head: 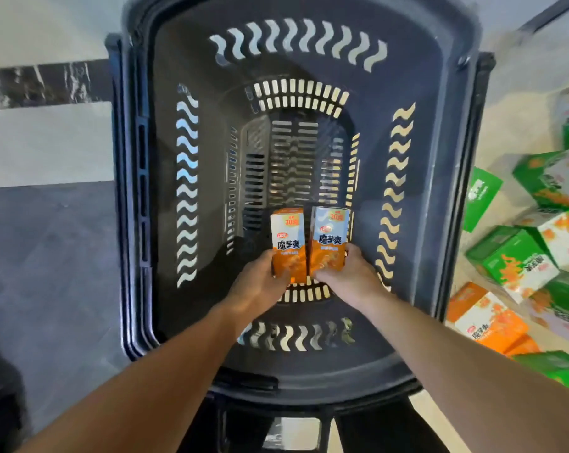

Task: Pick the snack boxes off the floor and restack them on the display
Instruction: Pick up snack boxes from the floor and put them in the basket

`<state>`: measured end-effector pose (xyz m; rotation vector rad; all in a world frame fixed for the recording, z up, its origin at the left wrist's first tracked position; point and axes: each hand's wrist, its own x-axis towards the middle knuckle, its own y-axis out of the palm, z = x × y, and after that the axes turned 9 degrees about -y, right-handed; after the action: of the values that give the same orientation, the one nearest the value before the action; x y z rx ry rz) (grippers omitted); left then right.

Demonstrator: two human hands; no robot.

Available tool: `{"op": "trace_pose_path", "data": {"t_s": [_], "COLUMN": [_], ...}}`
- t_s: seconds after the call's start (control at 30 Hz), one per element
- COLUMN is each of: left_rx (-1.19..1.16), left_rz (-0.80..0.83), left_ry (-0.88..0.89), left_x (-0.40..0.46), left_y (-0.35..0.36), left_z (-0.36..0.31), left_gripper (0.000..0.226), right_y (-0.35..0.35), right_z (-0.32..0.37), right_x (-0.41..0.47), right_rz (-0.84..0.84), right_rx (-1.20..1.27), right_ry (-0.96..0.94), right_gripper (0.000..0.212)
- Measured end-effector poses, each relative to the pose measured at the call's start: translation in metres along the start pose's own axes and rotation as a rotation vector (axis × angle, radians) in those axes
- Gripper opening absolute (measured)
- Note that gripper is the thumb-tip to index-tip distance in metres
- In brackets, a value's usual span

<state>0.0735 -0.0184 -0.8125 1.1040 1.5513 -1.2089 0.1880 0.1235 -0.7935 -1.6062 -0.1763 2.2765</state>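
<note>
floor (47,256): grey tile | wall (41,27): pale | dark marble band (41,83)

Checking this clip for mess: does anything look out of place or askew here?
Yes. Green snack boxes and orange ones lie jumbled at tilted angles on the right, not stacked. Also, each hand, left hand and right hand, holds an orange box over the dark basket, not the display.
</note>
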Motion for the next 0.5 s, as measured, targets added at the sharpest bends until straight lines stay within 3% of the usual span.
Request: {"op": "trace_pose_path", "data": {"t_s": [0.2, 0.5], "left_rx": [0.337, 0.61], "left_rz": [-0.188, -0.48], "left_ry": [0.17, 0.385], "left_x": [-0.122, -0.373], "left_y": [-0.06, -0.153], "left_z": [-0.041, -0.117], "left_gripper": [0.06, 0.055], "right_y": [-0.056, -0.166], "right_z": [0.065, 0.165], "right_x": [-0.091, -0.311], "right_rz": [0.088, 0.016], "right_rx": [-0.106, -0.409], "right_ry": [-0.184, -0.542], "right_gripper": [0.068, 0.061]}}
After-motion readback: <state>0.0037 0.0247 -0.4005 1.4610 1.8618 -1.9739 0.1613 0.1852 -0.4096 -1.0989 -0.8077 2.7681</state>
